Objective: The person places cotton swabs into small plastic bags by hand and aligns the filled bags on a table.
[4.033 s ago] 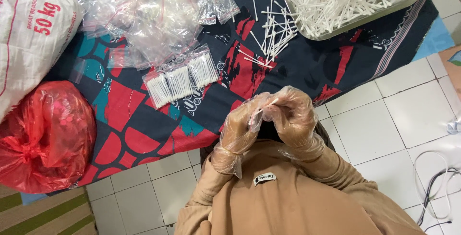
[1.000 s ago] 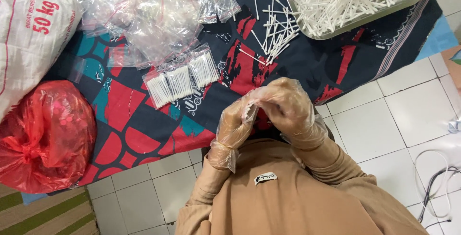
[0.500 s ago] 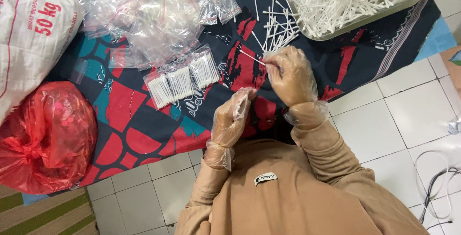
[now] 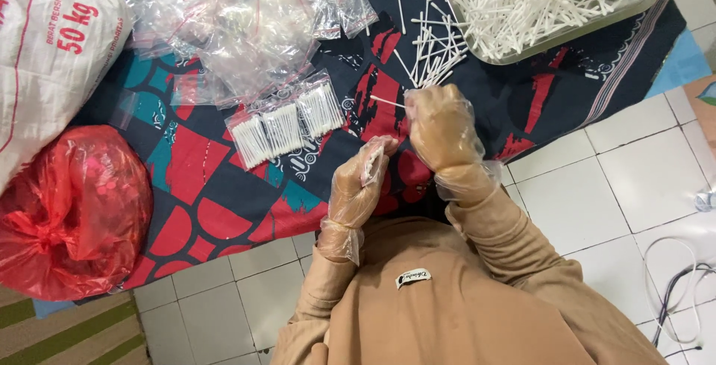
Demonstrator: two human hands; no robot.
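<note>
The cotton swab (image 4: 388, 101) was pinched in the fingers of the right hand (image 4: 441, 128), sticking out toward 9 o'clock, just below the loose swabs (image 4: 429, 52) on the patterned cloth (image 4: 224, 186). The left hand (image 4: 362, 186), at about 7 o'clock from the right, had its fingers closed around a small clear bag (image 4: 372, 165). Both wore thin plastic gloves. Three filled bags (image 4: 285, 128) sat at 10 o'clock from the left hand, the metal tray (image 4: 641, 0) of swabs at 1 o'clock, and a red bag (image 4: 71, 208) way off at 9.
</note>
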